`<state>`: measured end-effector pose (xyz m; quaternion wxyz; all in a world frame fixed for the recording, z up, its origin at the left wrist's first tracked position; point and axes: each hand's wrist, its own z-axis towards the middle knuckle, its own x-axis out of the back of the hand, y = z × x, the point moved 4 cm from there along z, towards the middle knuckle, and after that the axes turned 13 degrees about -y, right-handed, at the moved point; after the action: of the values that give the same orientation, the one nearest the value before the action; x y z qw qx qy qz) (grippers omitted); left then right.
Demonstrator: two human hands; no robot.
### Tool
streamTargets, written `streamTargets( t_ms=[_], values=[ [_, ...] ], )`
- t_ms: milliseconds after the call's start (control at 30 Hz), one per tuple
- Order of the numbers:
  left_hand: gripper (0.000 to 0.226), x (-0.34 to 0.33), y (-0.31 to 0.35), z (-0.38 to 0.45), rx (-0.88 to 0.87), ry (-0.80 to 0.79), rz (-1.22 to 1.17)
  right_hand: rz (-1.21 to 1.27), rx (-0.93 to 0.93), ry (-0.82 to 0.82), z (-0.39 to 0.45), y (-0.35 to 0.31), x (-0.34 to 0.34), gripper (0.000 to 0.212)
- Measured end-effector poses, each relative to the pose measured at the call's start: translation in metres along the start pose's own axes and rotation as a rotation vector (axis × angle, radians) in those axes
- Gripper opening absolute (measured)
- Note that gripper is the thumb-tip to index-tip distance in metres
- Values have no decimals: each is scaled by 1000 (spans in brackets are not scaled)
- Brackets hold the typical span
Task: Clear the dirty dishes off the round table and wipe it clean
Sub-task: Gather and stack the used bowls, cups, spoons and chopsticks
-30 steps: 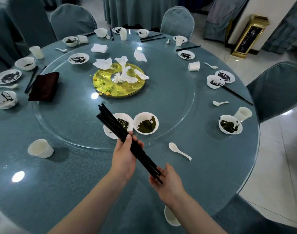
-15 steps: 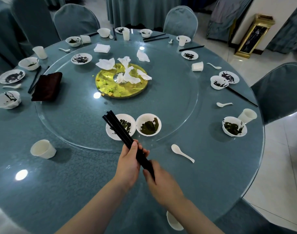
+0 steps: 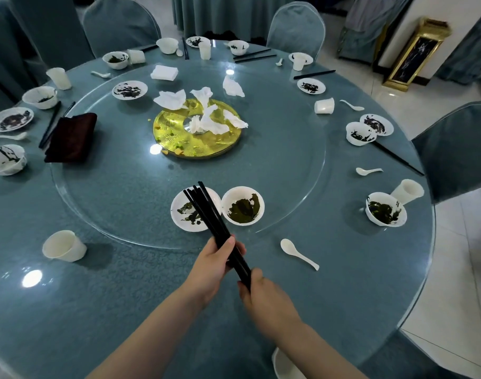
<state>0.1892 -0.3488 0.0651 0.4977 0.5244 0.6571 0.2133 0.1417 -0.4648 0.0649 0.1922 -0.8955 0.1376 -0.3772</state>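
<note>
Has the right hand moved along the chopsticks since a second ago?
Yes. The right hand slid up the chopsticks toward the left hand.

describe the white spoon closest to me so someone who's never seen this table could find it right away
Start at the round table's near edge, just outside the glass turntable. The white spoon lies alone on the cloth, right of the black chopsticks. Unlike other spoons, no bowl or cup sits beside it.

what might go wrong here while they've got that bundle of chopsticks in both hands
The black chopsticks, gripped only near their lower end by the left hand and right hand, hang over the dirty plate and may dip into its residue. Some could slip from the uneven bundle. A swing right might knock the bowl beside it.
</note>
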Motion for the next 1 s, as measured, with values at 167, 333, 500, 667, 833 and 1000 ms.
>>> streamTargets(
  t_ms=[167,333,500,667,833,1000],
  values=[
    [20,25,4,16,-4,-7,250,36,-38,67,16,12,29,30],
    [27,73,4,23,6,120,770,-33,-158,221,52,44,86,35],
    [45,109,-5,21,25,138,1370,-39,-222,194,95,76,119,35],
    [55,126,-19,20,98,96,1560,-79,-262,143,128,89,129,33],
    [58,127,-22,20,69,77,1647,-106,-281,121,149,86,130,30],
    [59,131,-26,18,60,87,1707,-176,-325,146,158,85,130,29]
  ],
)
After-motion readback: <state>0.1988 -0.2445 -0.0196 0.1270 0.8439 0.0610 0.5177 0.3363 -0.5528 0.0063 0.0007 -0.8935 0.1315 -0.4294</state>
